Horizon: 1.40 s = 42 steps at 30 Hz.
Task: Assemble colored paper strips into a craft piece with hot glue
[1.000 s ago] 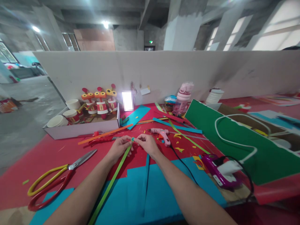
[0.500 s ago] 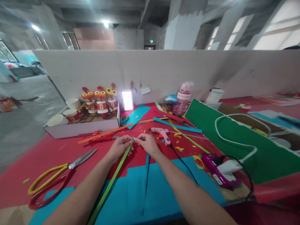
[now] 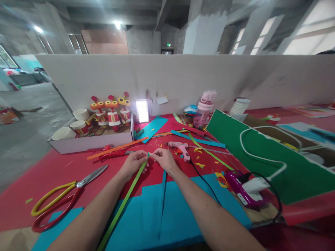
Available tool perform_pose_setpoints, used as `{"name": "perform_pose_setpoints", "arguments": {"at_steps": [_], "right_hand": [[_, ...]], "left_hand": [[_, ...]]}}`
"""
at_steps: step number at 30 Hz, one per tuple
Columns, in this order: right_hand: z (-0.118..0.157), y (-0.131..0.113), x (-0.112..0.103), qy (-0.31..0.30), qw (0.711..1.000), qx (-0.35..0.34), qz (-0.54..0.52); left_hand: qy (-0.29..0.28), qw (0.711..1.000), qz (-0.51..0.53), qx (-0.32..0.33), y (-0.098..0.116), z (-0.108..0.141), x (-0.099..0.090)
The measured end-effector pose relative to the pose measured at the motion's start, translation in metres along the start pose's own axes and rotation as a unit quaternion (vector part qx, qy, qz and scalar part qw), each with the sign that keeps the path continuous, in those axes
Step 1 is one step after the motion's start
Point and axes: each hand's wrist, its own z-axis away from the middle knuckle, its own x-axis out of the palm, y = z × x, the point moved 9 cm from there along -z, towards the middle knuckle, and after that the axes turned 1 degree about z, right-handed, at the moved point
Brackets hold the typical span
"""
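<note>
My left hand [image 3: 135, 163] and my right hand [image 3: 163, 159] meet above the red table, both with fingertips pinched on the joined end of two paper strips. The green strip [image 3: 125, 200] hangs from that end down toward the lower left. A blue strip [image 3: 162, 195] runs down below my right hand, over blue paper [image 3: 131, 223]. Where the strips meet, a small blue-green fold shows between the fingertips. A pink glue gun [image 3: 180, 148] lies just right of my right hand. Large scissors [image 3: 78, 184] with yellow and red handles lie left of my left arm.
A white box [image 3: 96, 143] with paper cups and cup figures stands at the back left. Paper strips and yellow scraps lie around the glue gun. A green board [image 3: 256, 160], purple power strip [image 3: 246, 190] and cables are at the right; a pink bottle [image 3: 205, 108] stands behind.
</note>
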Motion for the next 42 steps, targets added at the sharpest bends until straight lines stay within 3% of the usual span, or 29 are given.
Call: {"name": "perform_pose_setpoints", "arguments": {"at_steps": [33, 37, 42], "right_hand": [[0.001, -0.001, 0.002, -0.019, 1.000, 0.012, -0.014], [0.004, -0.003, 0.007, -0.059, 0.996, 0.042, -0.053], [0.017, -0.013, 0.012, -0.195, 0.957, 0.119, -0.176]], "left_hand": [[0.021, 1.000, -0.010, 0.004, 0.006, 0.001, -0.001], [0.028, 0.999, -0.024, -0.001, 0.007, 0.000, -0.005], [0.059, 0.998, 0.007, 0.008, 0.011, 0.000, -0.031]]}}
